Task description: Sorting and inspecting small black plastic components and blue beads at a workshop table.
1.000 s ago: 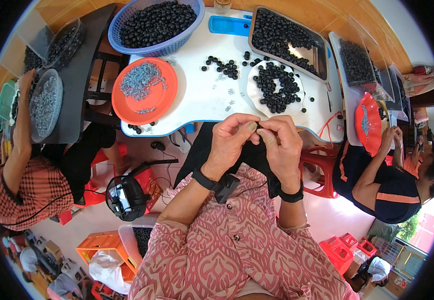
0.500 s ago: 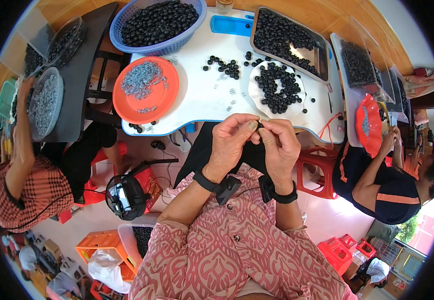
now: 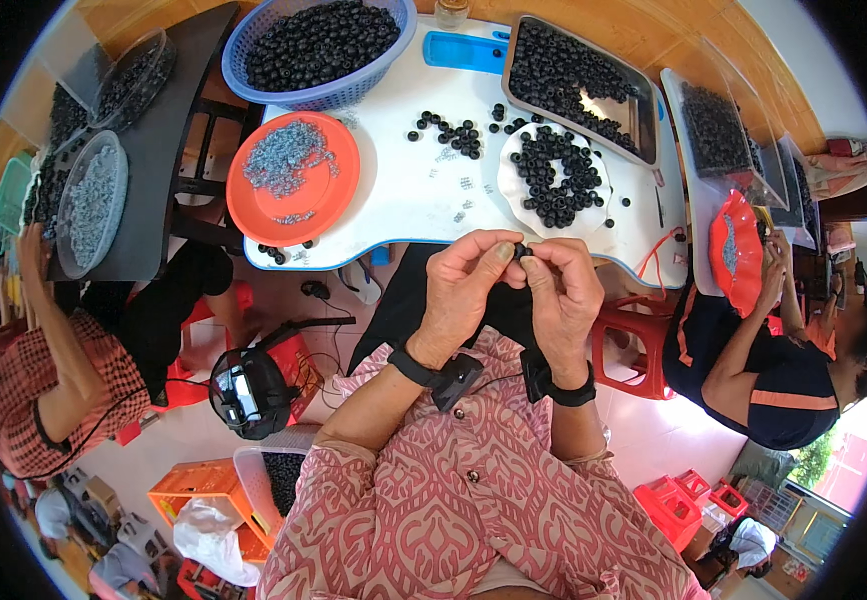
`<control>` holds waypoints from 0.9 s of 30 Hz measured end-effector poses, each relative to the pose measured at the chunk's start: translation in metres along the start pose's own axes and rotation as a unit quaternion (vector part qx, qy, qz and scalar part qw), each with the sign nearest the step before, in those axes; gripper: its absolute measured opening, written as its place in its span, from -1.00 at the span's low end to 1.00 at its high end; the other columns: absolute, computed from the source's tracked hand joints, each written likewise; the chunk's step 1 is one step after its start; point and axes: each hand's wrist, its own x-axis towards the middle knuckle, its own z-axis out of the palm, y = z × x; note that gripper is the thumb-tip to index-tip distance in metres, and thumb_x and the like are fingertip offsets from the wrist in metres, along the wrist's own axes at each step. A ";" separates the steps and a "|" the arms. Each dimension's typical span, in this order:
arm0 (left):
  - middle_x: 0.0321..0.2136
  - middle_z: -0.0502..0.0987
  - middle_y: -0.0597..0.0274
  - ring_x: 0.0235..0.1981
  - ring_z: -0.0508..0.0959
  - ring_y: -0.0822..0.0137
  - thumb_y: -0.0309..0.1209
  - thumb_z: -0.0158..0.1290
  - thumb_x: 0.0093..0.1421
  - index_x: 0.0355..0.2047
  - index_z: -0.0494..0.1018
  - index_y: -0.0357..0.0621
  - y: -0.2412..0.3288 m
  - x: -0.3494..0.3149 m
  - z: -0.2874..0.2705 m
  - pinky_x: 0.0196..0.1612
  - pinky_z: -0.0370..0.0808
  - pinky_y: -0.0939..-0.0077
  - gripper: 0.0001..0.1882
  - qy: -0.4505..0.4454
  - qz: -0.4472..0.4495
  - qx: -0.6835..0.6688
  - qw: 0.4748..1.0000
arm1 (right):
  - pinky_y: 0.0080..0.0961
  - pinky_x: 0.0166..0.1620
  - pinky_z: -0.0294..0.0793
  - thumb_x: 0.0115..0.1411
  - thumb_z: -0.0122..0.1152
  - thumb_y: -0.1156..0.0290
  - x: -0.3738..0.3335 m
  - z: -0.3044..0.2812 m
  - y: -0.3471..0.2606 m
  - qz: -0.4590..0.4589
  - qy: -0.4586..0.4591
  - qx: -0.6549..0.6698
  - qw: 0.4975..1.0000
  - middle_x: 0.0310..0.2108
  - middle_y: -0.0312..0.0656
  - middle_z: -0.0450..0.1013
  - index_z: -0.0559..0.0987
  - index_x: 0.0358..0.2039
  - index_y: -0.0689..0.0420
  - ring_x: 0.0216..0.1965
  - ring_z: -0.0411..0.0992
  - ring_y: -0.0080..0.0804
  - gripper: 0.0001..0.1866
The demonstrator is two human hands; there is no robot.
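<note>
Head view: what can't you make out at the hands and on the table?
All in the head view:
Small black piece: full outline, partly covered by the left hand and right hand.
Blue basket: far rim, cut off by the upper edge.
Clear pieces on the orange-red plate: exact shape, too small.

You can read no lettering, label, number or sign anywhere in this view; toward its curved rim, details are too small and blurred for you to tell whether any writing is there.
</note>
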 end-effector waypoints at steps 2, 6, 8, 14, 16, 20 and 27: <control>-0.45 0.55 0.30 -0.46 0.51 0.58 -0.53 0.01 0.29 -0.15 0.51 -0.34 0.001 -0.001 0.000 -0.34 0.49 0.72 -0.82 0.002 0.016 0.026 1.000 | -0.61 -0.34 0.46 0.10 0.25 0.66 0.000 0.000 0.000 0.002 -0.002 0.010 1.000 -0.34 -0.17 0.43 0.52 -0.31 0.26 -0.39 0.45 -0.48 -0.86; -0.44 0.55 0.32 -0.47 0.50 0.59 -0.56 0.02 0.27 -0.17 0.51 -0.34 0.008 -0.003 0.000 -0.36 0.49 0.73 -0.84 -0.008 0.058 0.133 0.989 | -0.62 -0.37 0.46 0.11 0.23 0.66 -0.003 -0.001 0.004 0.032 -0.019 0.055 0.998 -0.36 -0.17 0.42 0.51 -0.32 0.26 -0.43 0.45 -0.50 -0.88; -0.44 0.55 0.32 -0.46 0.50 0.60 -0.56 0.03 0.26 -0.17 0.51 -0.34 0.011 -0.005 0.000 -0.37 0.49 0.74 -0.84 -0.006 0.051 0.128 0.991 | -0.62 -0.39 0.46 0.11 0.23 0.67 -0.004 -0.001 0.003 0.029 -0.027 0.044 0.998 -0.37 -0.18 0.42 0.50 -0.33 0.26 -0.45 0.45 -0.51 -0.88; -0.42 0.55 0.28 -0.44 0.51 0.60 -0.56 0.08 0.23 -0.19 0.51 -0.37 0.017 -0.012 -0.006 -0.37 0.48 0.75 -0.84 0.002 0.007 0.096 0.995 | -0.59 -0.44 0.48 0.09 0.21 0.69 -0.003 0.001 -0.006 0.007 -0.060 0.029 0.998 -0.40 -0.16 0.40 0.50 -0.34 0.26 -0.48 0.47 -0.47 -0.87; -0.42 0.56 0.26 -0.44 0.51 0.59 -0.55 0.09 0.23 -0.19 0.51 -0.39 0.016 -0.012 -0.006 -0.38 0.48 0.75 -0.83 0.000 -0.002 0.086 0.996 | -0.57 -0.45 0.49 0.09 0.21 0.70 -0.002 0.001 -0.011 -0.017 -0.070 -0.008 0.997 -0.40 -0.15 0.40 0.50 -0.34 0.25 -0.49 0.48 -0.45 -0.87; -0.41 0.57 0.23 -0.44 0.52 0.55 -0.54 0.12 0.21 -0.20 0.51 -0.40 0.011 -0.012 -0.009 -0.38 0.49 0.73 -0.82 -0.002 -0.003 0.081 0.997 | -0.55 -0.46 0.49 0.11 0.19 0.69 -0.005 0.004 -0.010 -0.012 -0.079 -0.037 0.996 -0.40 -0.14 0.40 0.51 -0.33 0.26 -0.50 0.48 -0.42 -0.89; -0.37 0.59 0.17 -0.44 0.57 0.48 -0.57 0.10 0.21 -0.15 0.51 -0.37 0.005 -0.005 -0.025 -0.34 0.56 0.64 -0.80 -0.020 -0.077 0.036 0.996 | -0.56 -0.31 0.48 0.13 0.15 0.69 -0.009 0.001 -0.005 0.006 -0.080 -0.016 0.997 -0.35 -0.12 0.44 0.54 -0.25 0.25 -0.37 0.48 -0.38 -0.84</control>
